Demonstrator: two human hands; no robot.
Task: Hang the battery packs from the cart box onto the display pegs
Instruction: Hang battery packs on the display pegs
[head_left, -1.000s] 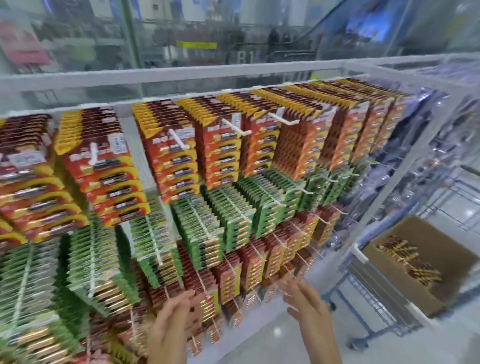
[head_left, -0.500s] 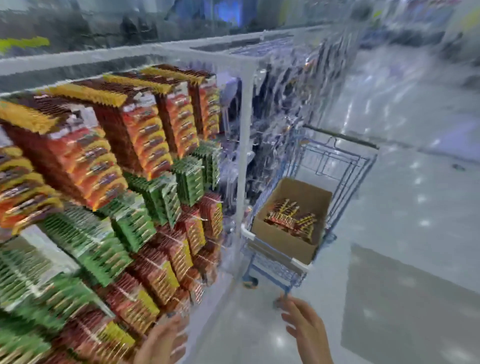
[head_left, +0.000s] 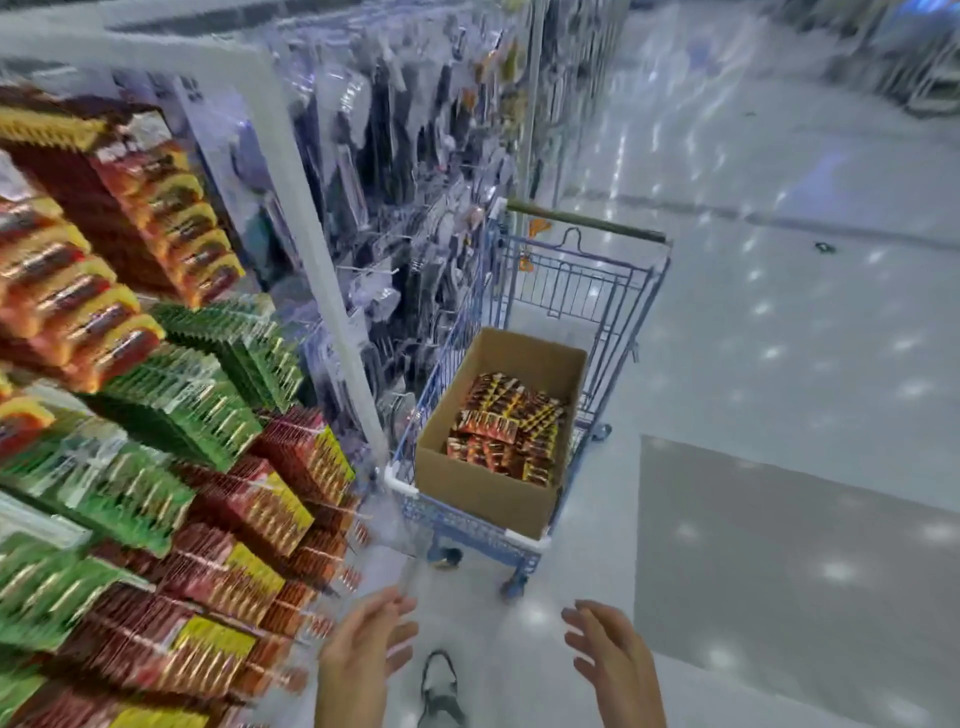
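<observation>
Head view: the battery packs (head_left: 506, 431) lie in a loose heap inside an open cardboard box (head_left: 483, 496), which sits in the basket of a blue wire shopping cart (head_left: 582, 283) on the pale shop floor (head_left: 779, 364). The cart stands just beside the white upright post (head_left: 317, 249) at the end of the display rack. To the left of the post, rows of hung green packs (head_left: 208, 395) and red-and-yellow packs (head_left: 291, 467) fill the rack, blurred. At the bottom edge, the left grip (head_left: 363, 654) and right grip (head_left: 608, 654) are both released, fingers loosely extended and holding nothing, well short of the box. A shoe (head_left: 439, 680) shows between them.
</observation>
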